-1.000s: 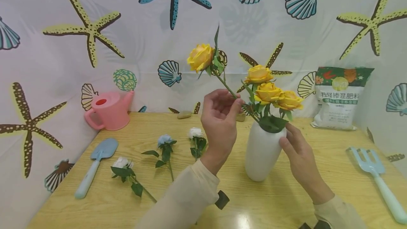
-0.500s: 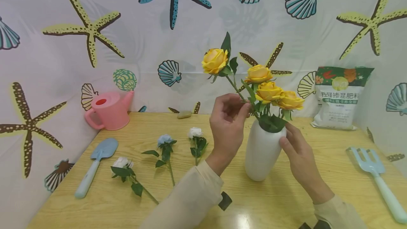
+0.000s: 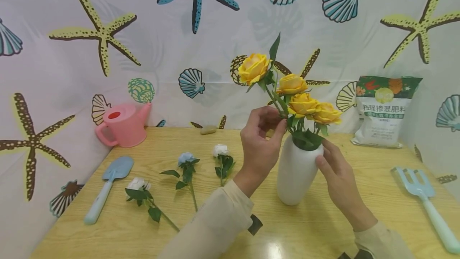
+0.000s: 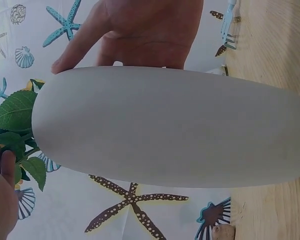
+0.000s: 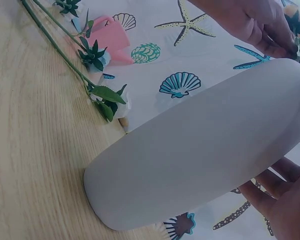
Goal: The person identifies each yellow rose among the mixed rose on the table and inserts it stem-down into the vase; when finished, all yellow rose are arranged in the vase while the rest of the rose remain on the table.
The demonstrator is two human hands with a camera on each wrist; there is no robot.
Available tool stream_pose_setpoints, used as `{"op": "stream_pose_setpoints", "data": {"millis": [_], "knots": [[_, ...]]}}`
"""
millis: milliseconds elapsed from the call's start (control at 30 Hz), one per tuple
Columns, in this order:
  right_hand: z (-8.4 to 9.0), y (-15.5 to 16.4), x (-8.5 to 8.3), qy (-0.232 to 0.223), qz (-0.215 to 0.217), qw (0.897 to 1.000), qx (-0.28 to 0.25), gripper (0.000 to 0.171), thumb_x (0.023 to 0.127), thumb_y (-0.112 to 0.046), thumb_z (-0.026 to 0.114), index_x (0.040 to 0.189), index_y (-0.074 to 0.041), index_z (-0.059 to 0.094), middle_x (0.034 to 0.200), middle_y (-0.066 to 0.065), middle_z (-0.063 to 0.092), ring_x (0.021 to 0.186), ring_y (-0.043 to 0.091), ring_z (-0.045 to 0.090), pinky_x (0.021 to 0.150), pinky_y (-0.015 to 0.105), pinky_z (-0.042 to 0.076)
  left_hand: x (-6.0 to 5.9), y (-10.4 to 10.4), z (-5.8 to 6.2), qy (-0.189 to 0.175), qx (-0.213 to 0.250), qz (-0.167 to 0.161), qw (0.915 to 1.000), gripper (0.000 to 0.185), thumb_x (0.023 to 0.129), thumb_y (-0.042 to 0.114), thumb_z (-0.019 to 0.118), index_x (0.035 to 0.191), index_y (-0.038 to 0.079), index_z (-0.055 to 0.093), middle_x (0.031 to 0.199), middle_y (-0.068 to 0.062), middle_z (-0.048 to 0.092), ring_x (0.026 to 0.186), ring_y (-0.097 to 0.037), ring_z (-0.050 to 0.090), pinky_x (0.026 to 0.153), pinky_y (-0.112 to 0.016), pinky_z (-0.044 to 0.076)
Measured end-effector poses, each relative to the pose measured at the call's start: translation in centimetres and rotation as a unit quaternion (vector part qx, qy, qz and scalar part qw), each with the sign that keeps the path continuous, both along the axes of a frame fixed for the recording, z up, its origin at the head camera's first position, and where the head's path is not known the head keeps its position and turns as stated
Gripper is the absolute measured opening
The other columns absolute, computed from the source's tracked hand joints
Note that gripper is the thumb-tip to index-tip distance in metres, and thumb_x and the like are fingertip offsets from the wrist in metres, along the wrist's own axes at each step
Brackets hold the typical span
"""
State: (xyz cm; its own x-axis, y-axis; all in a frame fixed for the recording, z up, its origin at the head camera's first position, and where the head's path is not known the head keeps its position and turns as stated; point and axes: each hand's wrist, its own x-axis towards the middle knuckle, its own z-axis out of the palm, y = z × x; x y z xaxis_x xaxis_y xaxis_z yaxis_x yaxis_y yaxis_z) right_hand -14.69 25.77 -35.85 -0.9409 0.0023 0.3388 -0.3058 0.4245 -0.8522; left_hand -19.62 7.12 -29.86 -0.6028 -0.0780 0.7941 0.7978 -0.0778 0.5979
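Observation:
My left hand [image 3: 261, 143] pinches the stem of a yellow rose [image 3: 254, 69] just above and left of the mouth of a white vase [image 3: 297, 171]. That rose leans up and to the left, its lower stem reaching in among the leaves at the vase mouth. Several other yellow roses [image 3: 303, 104] stand in the vase. My right hand [image 3: 338, 179] holds the vase by its upper right side, thumb in front and fingers behind. In the right wrist view the vase [image 5: 190, 150] tilts slightly, and the fingers of the right hand [image 5: 280, 195] lie against its side.
Left of the vase lie a white rose [image 3: 138, 185], a blue rose [image 3: 187, 158] and another white rose [image 3: 221, 150]. Farther left are a blue trowel [image 3: 111, 181] and a pink watering can [image 3: 123, 125]. A fertilizer bag [image 3: 384, 111] and a hand fork [image 3: 424, 199] are at the right.
My left hand has moved right and slightly down toward the vase, bringing the yellow rose closer to the other roses. My right hand and the vase have stayed in place.

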Motion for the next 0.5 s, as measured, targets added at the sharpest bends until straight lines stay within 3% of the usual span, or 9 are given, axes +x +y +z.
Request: {"op": "stream_pose_setpoints", "data": {"millis": [67,200,267,367,467,500], "knots": [[-0.1,0.0,0.0,0.002,0.002,1.0,-0.005,0.05,0.108,-0.019,0.045,0.156,-0.01,0.034,0.154,0.029,0.041,0.143,0.048,0.039,0.112,0.058,0.039,0.0,-0.1,0.1,0.001,0.004,-0.002,1.0,0.024,0.09,-0.011,0.067,0.11,-0.011,0.054,0.1,-0.028,0.064,0.089,-0.037,0.068,0.08,-0.031,0.061],[-0.1,-0.1,-0.1,0.007,0.002,1.0,-0.007,0.049,0.108,-0.016,0.046,0.155,-0.01,0.035,0.154,0.028,0.042,0.142,0.047,0.04,0.106,0.019,0.043,0.0,-0.4,0.6,0.022,0.026,-0.006,0.9994,0.025,0.089,-0.011,0.068,0.109,-0.014,0.053,0.098,-0.03,0.063,0.086,-0.04,0.067,0.079,-0.03,0.06],[-0.1,-0.1,-0.1,0.006,0.002,1.0,-0.006,0.049,0.108,-0.016,0.046,0.155,-0.009,0.035,0.154,0.028,0.043,0.142,0.046,0.041,0.101,0.01,0.04,-0.1,-0.6,1.0,0.036,0.041,-0.009,0.9985,0.025,0.088,-0.012,0.068,0.107,-0.015,0.052,0.096,-0.031,0.062,0.084,-0.041,0.066,0.077,-0.029,0.06],[-0.2,0.0,-0.1,0.002,0.003,1.0,-0.005,0.049,0.108,-0.017,0.045,0.155,-0.009,0.034,0.154,0.029,0.042,0.142,0.048,0.04,0.112,0.035,0.043,0.0,-1.1,1.7,0.055,0.051,-0.005,0.9972,0.025,0.087,-0.014,0.068,0.106,-0.016,0.052,0.095,-0.032,0.062,0.083,-0.042,0.065,0.076,-0.026,0.058],[-0.2,0.1,-0.1,-0.001,0.001,1.0,0.0,0.05,0.108,-0.018,0.045,0.156,-0.01,0.034,0.154,0.029,0.042,0.142,0.048,0.04,0.111,0.059,0.037,0.1,-1.4,2.3,0.067,0.06,0.001,0.9959,0.025,0.086,-0.015,0.068,0.106,-0.016,0.053,0.095,-0.032,0.062,0.084,-0.041,0.065,0.076,-0.025,0.057],[-0.2,0.1,-0.1,-0.002,0.001,1.0,-0.001,0.05,0.108,-0.018,0.045,0.156,-0.01,0.034,0.154,0.029,0.042,0.142,0.047,0.04,0.112,0.053,0.04,0.1,-1.5,2.4,0.07,0.062,0.003,0.9957,0.025,0.086,-0.015,0.068,0.106,-0.016,0.053,0.095,-0.032,0.062,0.085,-0.041,0.065,0.076,-0.025,0.057]]}}
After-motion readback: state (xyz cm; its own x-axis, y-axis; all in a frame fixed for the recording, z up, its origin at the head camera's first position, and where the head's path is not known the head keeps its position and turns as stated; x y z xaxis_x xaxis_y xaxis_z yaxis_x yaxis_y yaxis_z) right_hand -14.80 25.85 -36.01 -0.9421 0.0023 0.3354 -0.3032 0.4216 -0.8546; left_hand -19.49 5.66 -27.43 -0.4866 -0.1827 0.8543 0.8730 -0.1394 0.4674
